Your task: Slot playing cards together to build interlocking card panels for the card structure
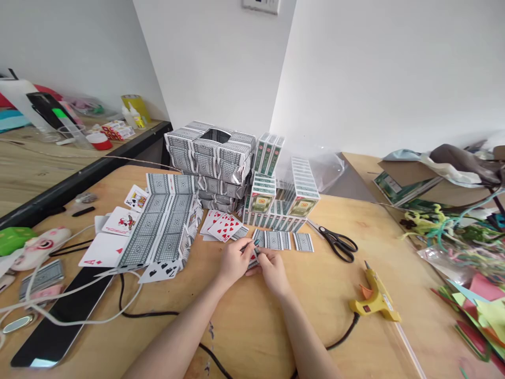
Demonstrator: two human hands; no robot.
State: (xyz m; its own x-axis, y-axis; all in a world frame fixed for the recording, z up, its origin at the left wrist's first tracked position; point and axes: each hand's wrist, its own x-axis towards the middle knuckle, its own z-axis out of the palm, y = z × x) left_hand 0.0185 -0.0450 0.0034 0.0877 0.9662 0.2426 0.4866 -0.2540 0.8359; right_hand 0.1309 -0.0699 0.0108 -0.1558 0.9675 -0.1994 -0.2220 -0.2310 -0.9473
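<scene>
At the middle of the wooden table, my left hand [236, 259] is closed around a small dark, thin item that I cannot make out. My right hand [273, 268] is closed on a playing card [253, 258], red marks showing between the hands. Just beyond lies a row of face-down cards [274, 240]. Left of it are fanned face-up heart cards [225, 227]. A structure of joined grey-backed cards [160, 226] stands at the left, and a box-shaped one with a dark opening [215, 158] stands behind.
Green-and-white card packs [262, 200] are stacked at the back. Black-handled scissors [341, 245] and a yellow glue gun [374, 302] lie at the right. A black cable [150, 314] crosses under my forearms. A dark tablet-like slab [63, 321] rests at the left.
</scene>
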